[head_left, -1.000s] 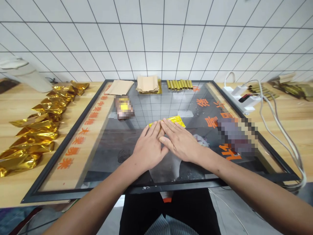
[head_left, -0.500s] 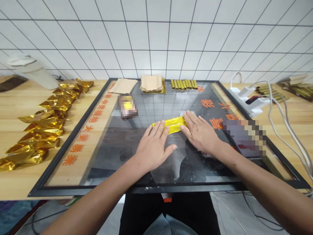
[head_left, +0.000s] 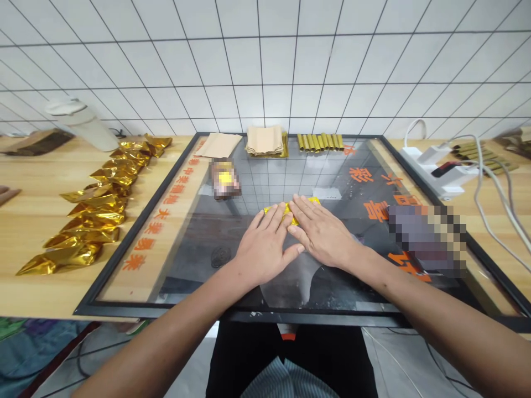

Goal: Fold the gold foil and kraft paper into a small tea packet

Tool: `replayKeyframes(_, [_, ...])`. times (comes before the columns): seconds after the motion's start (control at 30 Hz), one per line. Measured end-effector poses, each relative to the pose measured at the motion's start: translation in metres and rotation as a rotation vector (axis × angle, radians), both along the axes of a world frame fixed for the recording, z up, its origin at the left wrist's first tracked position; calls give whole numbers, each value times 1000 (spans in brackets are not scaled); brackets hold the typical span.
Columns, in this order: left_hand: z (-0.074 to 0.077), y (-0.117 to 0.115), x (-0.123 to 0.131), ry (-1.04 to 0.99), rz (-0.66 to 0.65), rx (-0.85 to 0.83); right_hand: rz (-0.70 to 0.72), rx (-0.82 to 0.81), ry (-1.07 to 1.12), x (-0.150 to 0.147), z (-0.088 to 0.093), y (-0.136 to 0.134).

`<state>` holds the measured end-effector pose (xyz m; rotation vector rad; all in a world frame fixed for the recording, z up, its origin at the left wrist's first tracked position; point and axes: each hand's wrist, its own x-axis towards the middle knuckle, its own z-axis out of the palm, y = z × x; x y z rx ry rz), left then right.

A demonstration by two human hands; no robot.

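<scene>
A shiny yellow foil strip (head_left: pixel 315 200) lies on the black-framed glass board (head_left: pixel 199 232), mostly hidden under my hands. My left hand (head_left: pixel 265 246) rests flat on its left end, fingers extended together and thumb out to the right. Beside it, my right hand (head_left: pixel 326 235) lies flat over the middle and right part, fingers stretched out. The two hands nearly meet at the thumbs. Neither one grips anything.
Along the back edge lie a brown paper sheet (head_left: pixel 219 145), a paper stack (head_left: pixel 264 140) and gold rolls (head_left: pixel 320 142). Gold foil packets (head_left: pixel 96 211) line the left; another person's fingers (head_left: pixel 7 193) show beyond. A power strip (head_left: pixel 435 166) with cables stands right.
My right hand has slid left along the foil strip, closer to my left hand, covering more of it. The view has shifted slightly left, and another person's fingers now show at the left edge.
</scene>
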<state>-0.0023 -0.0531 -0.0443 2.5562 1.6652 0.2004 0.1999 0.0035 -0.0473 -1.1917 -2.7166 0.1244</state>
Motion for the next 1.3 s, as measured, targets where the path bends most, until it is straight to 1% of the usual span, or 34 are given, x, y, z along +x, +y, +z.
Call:
replayKeyframes(0.17, [0, -7, -15, 21, -2, 37, 3, 5, 17, 0, -1, 0])
replayKeyframes(0.37, [3, -29, -41, 134, 28, 67, -7, 8, 44, -1, -6, 0])
replayKeyframes(0.47, [6, -36, -47, 165, 51, 69, -9, 22, 50, -2, -9, 0])
replayKeyframes(0.53, [10, -38, -46, 147, 53, 94, -10, 28, 42, -3, -11, 1])
replayKeyframes(0.6, [15, -36, -42, 88, 15, 125, -7, 27, 43, -3, -12, 1])
replayKeyframes(0.7, [23, -29, -30, -39, -134, 130, -2, 23, 69, -2, -13, 2])
replayKeyframes(0.77, [25, -25, -23, -109, -237, 102, 4, 24, 75, -1, -12, 3])
replayKeyframes(0.8, [26, -23, -20, -138, -267, 87, 7, 25, 72, -1, -12, 3])
replayKeyframes(0.9, [23, -17, -16, -194, -292, 27, 13, 26, 65, 0, -11, 3])
replayKeyframes(1.0, [20, -13, -19, -203, -307, -15, 14, 20, 68, 0, -10, 2])
replayKeyframes(1.17, [19, -8, -22, -180, -351, -5, 12, 17, 26, -1, -10, 2])
replayKeyframes(1.3, [19, -7, -24, -177, -362, 1, 10, 3, -7, 0, -7, 2])
